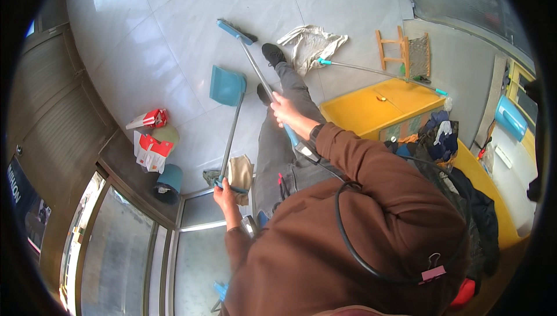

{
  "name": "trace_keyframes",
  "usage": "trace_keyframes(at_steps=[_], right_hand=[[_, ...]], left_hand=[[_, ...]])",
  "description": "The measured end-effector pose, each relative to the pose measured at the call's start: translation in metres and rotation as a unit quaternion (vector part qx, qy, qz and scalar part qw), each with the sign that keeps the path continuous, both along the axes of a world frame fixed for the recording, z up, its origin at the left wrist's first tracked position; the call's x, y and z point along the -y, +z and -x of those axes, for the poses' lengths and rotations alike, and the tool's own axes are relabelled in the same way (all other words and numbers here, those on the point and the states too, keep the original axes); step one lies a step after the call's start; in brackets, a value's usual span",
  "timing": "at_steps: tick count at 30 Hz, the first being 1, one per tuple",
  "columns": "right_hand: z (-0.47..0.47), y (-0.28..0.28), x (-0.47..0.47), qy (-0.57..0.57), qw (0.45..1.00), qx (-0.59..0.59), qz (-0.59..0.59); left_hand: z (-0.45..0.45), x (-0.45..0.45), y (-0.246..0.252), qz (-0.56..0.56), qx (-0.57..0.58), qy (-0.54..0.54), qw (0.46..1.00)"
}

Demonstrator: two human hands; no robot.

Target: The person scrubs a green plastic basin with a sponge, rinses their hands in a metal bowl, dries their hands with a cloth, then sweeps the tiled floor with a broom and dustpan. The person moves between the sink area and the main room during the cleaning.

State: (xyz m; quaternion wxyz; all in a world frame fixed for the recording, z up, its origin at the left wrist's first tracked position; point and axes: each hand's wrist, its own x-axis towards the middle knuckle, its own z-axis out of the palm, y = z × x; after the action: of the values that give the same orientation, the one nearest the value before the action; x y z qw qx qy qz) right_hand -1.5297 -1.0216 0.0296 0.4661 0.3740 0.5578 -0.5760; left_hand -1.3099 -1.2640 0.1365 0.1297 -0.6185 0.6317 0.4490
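Note:
My right hand [287, 110] grips the handle of a broom [261, 72]. Its blue head [235, 31] with dark bristles rests on the floor beyond my feet. In my left hand [225, 197] is the upper end of the handle of a long-handled dustpan [233, 137]. The blue pan [227, 85] sits on the floor to the left of my shoes, apart from the broom head. No debris can be made out in the pan. A crumpled whitish cloth [311, 46] lies on the floor just right of my forward shoe [273, 55].
A teal-ended pole [370, 68] reaches from the cloth to a yellow cabinet [361, 109]. Behind it is a small wooden stool [404, 52]. Clothes [435, 142] are heaped at right. Red-and-white packages [152, 148] and a blue bin [169, 181] stand left, near a glass door [117, 250].

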Motion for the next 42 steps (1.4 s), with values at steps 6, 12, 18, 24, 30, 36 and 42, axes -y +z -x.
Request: trace_keyframes(at_steps=[6, 12, 18, 24, 30, 36, 42], right_hand=[[-0.01, 0.021, -0.023, 0.06, 0.988, -0.084, -0.115], [-0.06, 0.029, -0.013, 0.151, 0.969, -0.174, -0.092], [-0.13, 0.069, 0.022, 0.253, 0.919, -0.302, 0.028], [-0.143, 0.091, 0.028, 0.424, 0.835, -0.314, 0.157], [-0.16, 0.075, 0.005, 0.419, 0.823, -0.298, 0.24], [-0.082, -0.119, -0.148, 0.257, 0.925, -0.273, -0.055], [0.007, -0.347, -0.431, 0.647, 0.611, -0.131, -0.437]], left_hand=[[-0.037, 0.016, 0.012, 0.019, 0.0, -0.019, 1.0], [0.007, 0.018, -0.007, -0.025, -0.012, -0.08, 0.996], [0.029, 0.001, -0.032, -0.05, -0.057, -0.054, 0.996], [0.031, -0.019, -0.018, -0.046, 0.006, -0.003, 0.999], [0.03, -0.053, 0.005, -0.11, -0.024, 0.055, 0.992], [0.058, -0.068, 0.006, -0.035, 0.093, 0.021, 0.995], [0.089, -0.111, 0.006, 0.029, 0.21, -0.077, 0.974]])
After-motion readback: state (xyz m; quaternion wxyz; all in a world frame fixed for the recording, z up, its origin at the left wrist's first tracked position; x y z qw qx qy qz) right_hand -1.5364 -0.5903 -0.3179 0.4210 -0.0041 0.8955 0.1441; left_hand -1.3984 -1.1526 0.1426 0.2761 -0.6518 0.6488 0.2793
